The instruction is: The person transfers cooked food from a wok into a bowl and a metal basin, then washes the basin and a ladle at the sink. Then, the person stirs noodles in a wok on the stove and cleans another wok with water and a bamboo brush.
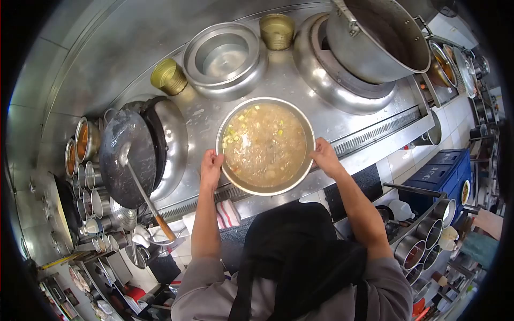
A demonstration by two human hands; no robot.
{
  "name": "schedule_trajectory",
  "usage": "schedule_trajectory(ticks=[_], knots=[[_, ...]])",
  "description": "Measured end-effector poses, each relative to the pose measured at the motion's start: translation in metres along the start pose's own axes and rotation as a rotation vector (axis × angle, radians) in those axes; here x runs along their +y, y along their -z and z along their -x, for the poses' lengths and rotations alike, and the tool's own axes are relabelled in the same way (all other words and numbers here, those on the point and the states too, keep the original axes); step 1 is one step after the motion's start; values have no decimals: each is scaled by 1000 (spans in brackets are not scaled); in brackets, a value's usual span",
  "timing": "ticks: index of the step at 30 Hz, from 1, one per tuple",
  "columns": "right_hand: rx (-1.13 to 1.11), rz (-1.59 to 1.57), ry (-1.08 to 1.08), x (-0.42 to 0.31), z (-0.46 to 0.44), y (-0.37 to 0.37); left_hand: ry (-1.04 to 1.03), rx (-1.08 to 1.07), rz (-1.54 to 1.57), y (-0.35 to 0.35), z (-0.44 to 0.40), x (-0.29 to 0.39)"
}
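A wide round metal bowl [220, 167] is between my two hands, over the front part of the steel cooking counter. In it is a cloudy, light-brown soup [267, 144] with yellow-green chopped pieces floating mostly at the upper left. My left hand [212, 165] grips the bowl's left rim, thumb at the edge. On the opposite side my right hand [324, 157] is closed on the right rim. The fingers under the rim are partly hidden. Whether the bowl's base rests on the counter I cannot tell.
To the left, a ladle [144, 192] lies across a dark wok [126, 160]. Behind the bowl stand a steel pot of water [225, 56] and two tins [169, 76]. A large stockpot [375, 48] sits on the right burner. A blue crate [436, 174] is at the right.
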State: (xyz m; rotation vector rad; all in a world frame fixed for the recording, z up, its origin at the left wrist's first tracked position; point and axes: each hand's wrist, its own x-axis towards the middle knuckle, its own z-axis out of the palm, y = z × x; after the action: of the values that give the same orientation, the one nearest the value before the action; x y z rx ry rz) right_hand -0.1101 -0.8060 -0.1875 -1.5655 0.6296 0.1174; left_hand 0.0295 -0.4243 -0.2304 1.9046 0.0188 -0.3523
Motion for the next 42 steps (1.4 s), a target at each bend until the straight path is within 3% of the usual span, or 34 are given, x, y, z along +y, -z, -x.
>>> schedule_trajectory(ticks=[5,6,8,11,12,14,15,20,28,31,42], knots=[[41,-23,102,-7,29,40,62,-23,97,-18,32,66],[30,72,-28,-15,37,56,47,-20,68,-25,41,87],[87,-14,203,13,37,76,-28,-24,59,-44,58,114],[160,20,160,-6,68,124,-58,-149,112,-78,72,147],[204,80,239,-12,78,141,-60,-137,-73,-86,79,163],[206,173,262,-31,106,190,-141,-183,58,-133,95,195],[217,128,176,-43,122,214,-143,-242,130,-147,85,184],[332,105,111,-33,177,327,-169,-368,155,-246,116,239],[700,56,24,-7,269,500,-215,-673,118,-460,130,319],[772,-104,-6,-5,301,562,-244,-810,217,-560,149,359],[1212,-298,-105,71,369,789,-278,-1273,114,-933,192,463]])
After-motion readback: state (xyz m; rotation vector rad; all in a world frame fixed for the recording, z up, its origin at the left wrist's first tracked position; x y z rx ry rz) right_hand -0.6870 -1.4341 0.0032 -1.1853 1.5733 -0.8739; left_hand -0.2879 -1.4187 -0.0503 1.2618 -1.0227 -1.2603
